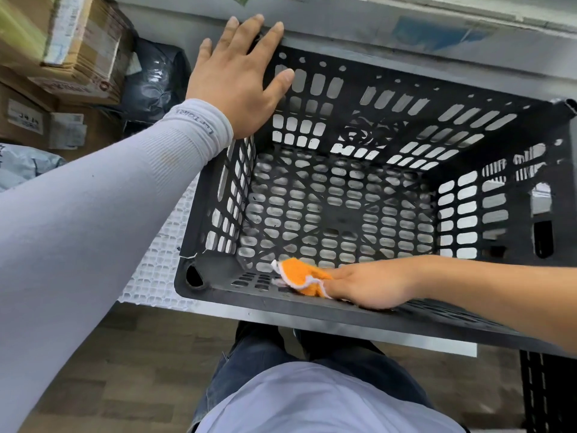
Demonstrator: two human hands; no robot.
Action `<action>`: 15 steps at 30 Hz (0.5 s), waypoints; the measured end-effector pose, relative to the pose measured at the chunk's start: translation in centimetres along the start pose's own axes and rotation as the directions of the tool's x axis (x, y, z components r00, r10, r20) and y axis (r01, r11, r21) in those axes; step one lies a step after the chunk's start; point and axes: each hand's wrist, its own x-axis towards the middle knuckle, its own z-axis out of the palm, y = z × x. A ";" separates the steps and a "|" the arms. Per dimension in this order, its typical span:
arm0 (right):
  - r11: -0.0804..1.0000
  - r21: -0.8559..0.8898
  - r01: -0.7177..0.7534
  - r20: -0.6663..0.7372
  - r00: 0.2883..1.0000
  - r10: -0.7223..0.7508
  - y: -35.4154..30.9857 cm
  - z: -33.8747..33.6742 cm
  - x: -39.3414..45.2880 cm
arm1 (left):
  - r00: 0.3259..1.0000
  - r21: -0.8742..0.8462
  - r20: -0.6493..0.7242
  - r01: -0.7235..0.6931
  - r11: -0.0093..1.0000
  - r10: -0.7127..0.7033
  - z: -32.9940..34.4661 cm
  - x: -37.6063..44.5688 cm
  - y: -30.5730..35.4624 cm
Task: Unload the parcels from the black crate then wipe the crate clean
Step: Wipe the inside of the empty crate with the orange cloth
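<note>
The black perforated crate (343, 220) stands on a table in front of me, with nothing inside it. My left hand (237, 79) lies flat with straight fingers on the crate's far left corner. My right hand (371, 284) is inside the crate at its near wall, fingers stretched flat and pressing an orange cloth (301, 276) with a white edge against that wall near the left corner.
Cardboard parcels (62, 51), a black plastic-wrapped parcel (153, 79) and a grey bag (25, 167) are stacked to the left. A white mesh mat (159, 264) lies under the crate. A grey wall ledge (406, 35) runs behind it. Wooden floor lies below.
</note>
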 end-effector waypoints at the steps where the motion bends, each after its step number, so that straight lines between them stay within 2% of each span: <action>1: 1.000 0.019 -0.017 -0.005 1.000 0.017 0.1 0.3 1.0 | 1.000 0.000 -0.002 0.001 1.000 -0.001 0.0 0.0 0.0; 7: 0.991 0.015 -0.133 -0.039 0.990 0.133 1.0 0.8 6.4 | 1.000 0.009 -0.006 0.004 1.000 -0.004 0.1 0.0 -0.1; 11: 0.982 -0.136 -0.134 -0.028 0.991 0.132 1.2 0.4 8.2 | 1.000 0.019 -0.020 0.001 1.000 -0.001 0.1 0.1 0.0; 15: 0.972 -0.113 -0.206 -0.080 0.977 0.198 2.1 0.0 8.6 | 1.000 0.027 -0.022 0.000 1.000 0.001 0.1 0.2 0.0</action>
